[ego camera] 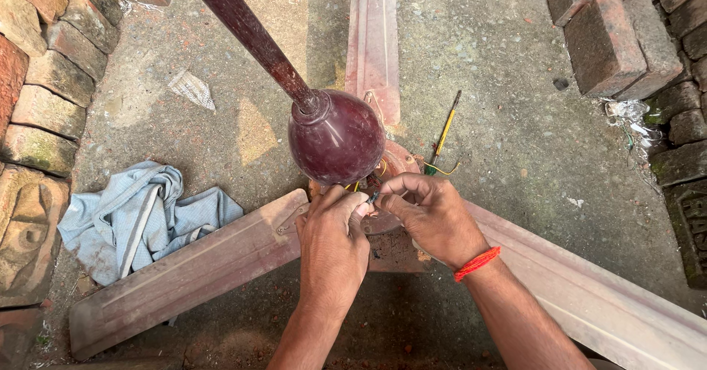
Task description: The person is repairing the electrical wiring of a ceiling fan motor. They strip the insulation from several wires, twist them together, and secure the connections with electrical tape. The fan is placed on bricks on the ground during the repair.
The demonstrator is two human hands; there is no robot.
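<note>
A dusty brown ceiling fan lies on the concrete floor, its three blades (184, 270) spread out. A maroon dome-shaped canopy (335, 136) on a dark rod (250, 35) stands over the fan's motor hub (394, 162). My left hand (333, 241) and my right hand (434, 212) meet just below the canopy, fingertips pinched together on thin wires (370, 197) at the hub. Yellow wire ends show beside the canopy. A red thread band (476, 263) circles my right wrist.
A yellow-handled screwdriver (444, 136) lies right of the hub. A crumpled light-blue cloth (136, 219) sits to the left. Stacked bricks line the left edge (44, 83) and the upper right corner (626, 39). A scrap of paper (191, 89) lies at upper left.
</note>
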